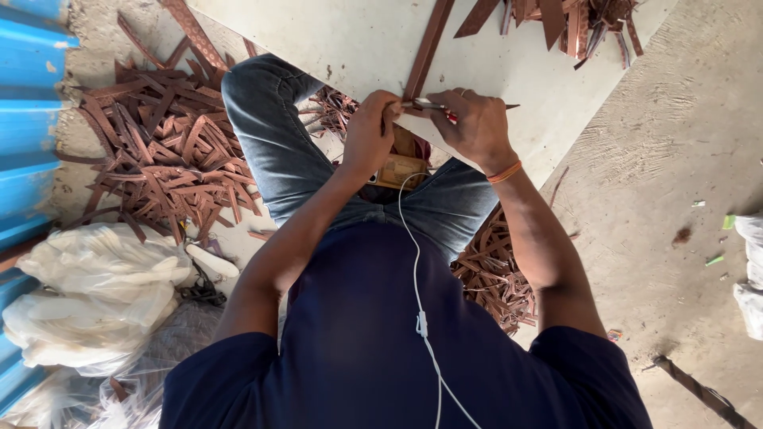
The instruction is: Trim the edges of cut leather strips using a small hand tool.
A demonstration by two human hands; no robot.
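A long brown leather strip point(426, 49) lies on a white board point(350, 36) that rests over my knees. My left hand point(369, 133) pinches the strip's near end at the board's edge. My right hand point(475, 127), with an orange band at the wrist, is closed on a thin pen-like cutting tool point(435, 105) held across that end of the strip; its dark tip pokes out to the right. The two hands almost touch.
A big heap of brown leather offcuts point(167, 151) lies on the floor at left, more scraps point(493, 274) under my right arm, another pile point(584, 20) on the board's far end. White plastic bags point(95, 294), blue corrugated sheet point(28, 119), earphone cable point(419, 306).
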